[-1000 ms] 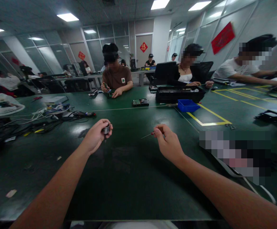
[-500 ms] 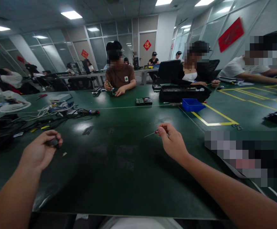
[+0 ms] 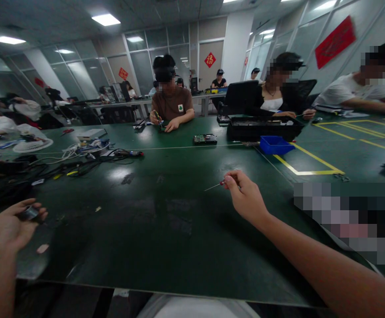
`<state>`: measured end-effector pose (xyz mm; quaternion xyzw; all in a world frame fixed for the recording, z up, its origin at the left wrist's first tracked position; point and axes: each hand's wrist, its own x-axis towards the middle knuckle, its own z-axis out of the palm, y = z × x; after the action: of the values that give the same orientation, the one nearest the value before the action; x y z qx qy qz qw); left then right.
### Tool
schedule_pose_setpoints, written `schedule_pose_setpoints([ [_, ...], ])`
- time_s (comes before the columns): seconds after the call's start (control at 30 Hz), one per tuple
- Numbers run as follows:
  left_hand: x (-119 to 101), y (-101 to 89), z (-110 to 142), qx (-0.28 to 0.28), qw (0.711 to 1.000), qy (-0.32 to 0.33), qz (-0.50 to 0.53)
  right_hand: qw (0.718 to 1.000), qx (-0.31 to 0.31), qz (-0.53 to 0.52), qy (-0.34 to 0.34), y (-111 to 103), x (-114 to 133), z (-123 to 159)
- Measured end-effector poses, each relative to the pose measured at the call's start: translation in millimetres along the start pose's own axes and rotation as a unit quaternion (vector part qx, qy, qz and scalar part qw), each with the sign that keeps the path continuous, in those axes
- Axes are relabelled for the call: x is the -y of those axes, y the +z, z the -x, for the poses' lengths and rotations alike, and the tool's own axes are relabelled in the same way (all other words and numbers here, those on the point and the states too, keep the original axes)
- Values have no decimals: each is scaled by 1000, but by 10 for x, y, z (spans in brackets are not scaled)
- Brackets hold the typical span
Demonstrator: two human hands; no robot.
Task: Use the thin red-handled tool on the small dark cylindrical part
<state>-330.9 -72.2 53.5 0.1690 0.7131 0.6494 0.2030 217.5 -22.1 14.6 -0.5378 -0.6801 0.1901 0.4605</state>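
Note:
At the left, my left hand [image 3: 12, 227] is turned partly palm up, with its fingers curled around a small grey metallic part [image 3: 31, 213]. The part looks rounded and shiny, and its exact kind is hard to make out. A pale scrap [image 3: 43, 248] lies on the table just below that hand, and a second small yellowish scrap [image 3: 98, 209] is further right. Above the table's right half, my right hand [image 3: 247, 194] pinches a thin screwdriver [image 3: 214, 187]. Its slender metal shaft points left, with a red collar near my fingers, which hide most of the handle.
The green table [image 3: 136, 251] spans the view. Tangled cables [image 3: 89, 161] lie at the left. Further back are a hard drive [image 3: 205, 139], a blue bin [image 3: 275, 145] and a long black tray [image 3: 263, 129]. Across the table a person [image 3: 172, 104] handles a small part.
My left hand has moved left and nearer to me, rolling palm up with the metallic part in it. My right hand keeps the screwdriver in nearly the same pose. The view has turned slightly left.

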Motion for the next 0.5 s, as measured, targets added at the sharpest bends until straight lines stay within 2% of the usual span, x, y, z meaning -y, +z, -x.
schedule_pose_setpoints([
  [0.07,-21,-28,-12,-6,999,-32,23,1000,-1,-1,2,1,-5,0],
  [0.3,-46,-83,8,-5,1000,-24,5,1000,0,2,1,-5,-11,-4],
  [0.5,-38,-166,-103,7,999,-33,-12,1000,3,5,1,-24,27,-3],
])
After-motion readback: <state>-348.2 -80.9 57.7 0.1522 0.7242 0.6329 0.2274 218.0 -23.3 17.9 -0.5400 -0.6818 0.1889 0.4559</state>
